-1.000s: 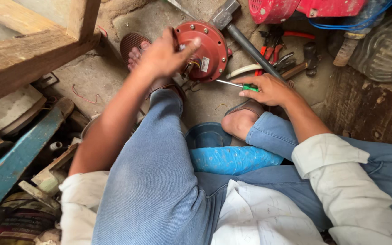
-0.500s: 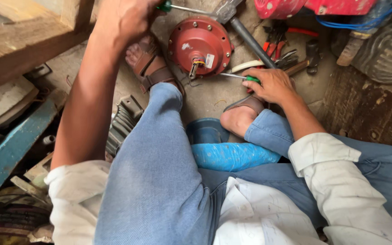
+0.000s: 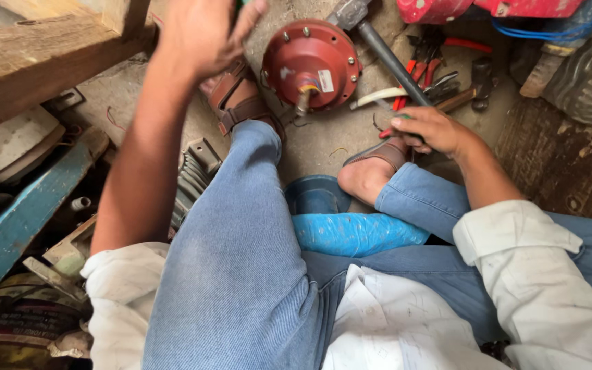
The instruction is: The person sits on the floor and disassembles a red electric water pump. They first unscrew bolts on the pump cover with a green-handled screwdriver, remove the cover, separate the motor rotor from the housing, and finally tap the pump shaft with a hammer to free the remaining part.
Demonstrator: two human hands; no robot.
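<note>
The person sat on the ground in blue jeans, brown sandals on both feet, with a round red metal motor end cover (image 3: 312,63) lying on the grey concrete floor (image 3: 313,147) at about twelve o'clock from the knees. Coloured wires came out of its middle, and bolts ringed its rim.

The left hand (image 3: 203,31) was raised at eleven o'clock, well apart from the cover, fingers curled around something green that barely showed at the top edge — probably a tool handle, though the blur and the frame edge hid most of it. Whether the grasp was tight I could not tell.

The right hand (image 3: 427,129) sat low at one o'clock, just above the right foot, fingers closed on a small green-tipped tool (image 3: 401,116) that was largely hidden by the fingers.

Beyond that hand lay a heavy grey hammer (image 3: 378,41) with its handle slanting toward two o'clock, and a scatter of red-handled pliers (image 3: 425,65) — near the cover but not touching it. A worn wooden beam (image 3: 42,58) crossed the ten o'clock corner, and a blue plastic dish (image 3: 313,195) rested between the legs.
</note>
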